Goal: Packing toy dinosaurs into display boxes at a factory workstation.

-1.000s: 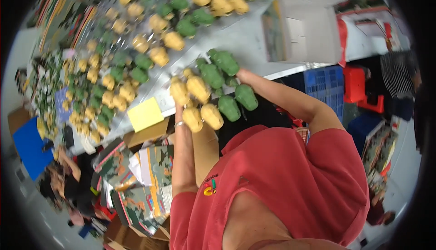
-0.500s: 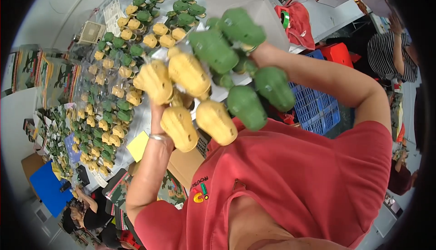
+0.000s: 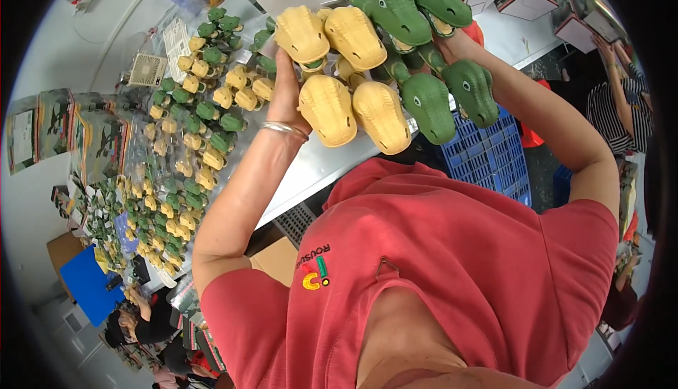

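My two hands hold up a cluster of toy dinosaur heads over the table. My left hand point(image 3: 285, 96), with bracelets at the wrist, is closed on the left side of several yellow dinosaur heads point(image 3: 326, 110); its fingers are mostly hidden behind them. On the right, my right hand point(image 3: 454, 44) grips several green dinosaur heads point(image 3: 427, 106) from behind, its fingers largely covered. The heads sit in two rows, yellow beside green, snouts toward me. White eyes and parted jaws show on the green ones.
Rows of smaller-looking green and yellow dinosaur heads point(image 3: 205, 110) cover the table point(image 3: 311, 170) to the left. A white fan-like box point(image 3: 147, 69) stands behind them. Blue plastic crates point(image 3: 487, 166) are at the right, below my arm. Other people point(image 3: 145, 329) work at both sides.
Both hands have moved up and away from my body with the heads. The green heads have turned, so their eyes and mouths now show. The view has shifted slightly.
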Available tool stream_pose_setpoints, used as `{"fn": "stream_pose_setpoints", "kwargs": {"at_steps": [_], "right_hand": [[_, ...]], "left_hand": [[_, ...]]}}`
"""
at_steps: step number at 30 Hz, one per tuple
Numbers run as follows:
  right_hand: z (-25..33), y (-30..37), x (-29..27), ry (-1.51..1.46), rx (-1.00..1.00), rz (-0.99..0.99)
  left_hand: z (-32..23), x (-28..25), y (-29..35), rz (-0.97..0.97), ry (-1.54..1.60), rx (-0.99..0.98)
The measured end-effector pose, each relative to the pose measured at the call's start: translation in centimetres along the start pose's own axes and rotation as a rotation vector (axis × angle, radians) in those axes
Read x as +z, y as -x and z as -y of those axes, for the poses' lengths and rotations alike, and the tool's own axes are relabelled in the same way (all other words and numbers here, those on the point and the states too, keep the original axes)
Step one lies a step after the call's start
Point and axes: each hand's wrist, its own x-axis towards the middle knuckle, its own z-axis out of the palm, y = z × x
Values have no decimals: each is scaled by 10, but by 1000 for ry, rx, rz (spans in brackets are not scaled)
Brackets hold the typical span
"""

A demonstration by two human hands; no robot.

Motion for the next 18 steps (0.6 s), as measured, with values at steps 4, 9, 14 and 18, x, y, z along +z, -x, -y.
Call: {"fn": "stream_pose_setpoints", "kwargs": {"at_steps": [4,9,14,18], "right_hand": [[90,-8,64,-467,440,-436],[120,-15,75,-668,658,-474],[114,-27,75,-612,671,-408],[103,-36,74,-623,624,-408]], "left_hand": [[8,-22,-28,38,23,41],[-10,-19,-39,161,98,-44],[-21,-39,-61,173,114,-44],[-27,-51,-71,192,121,-45]]}}
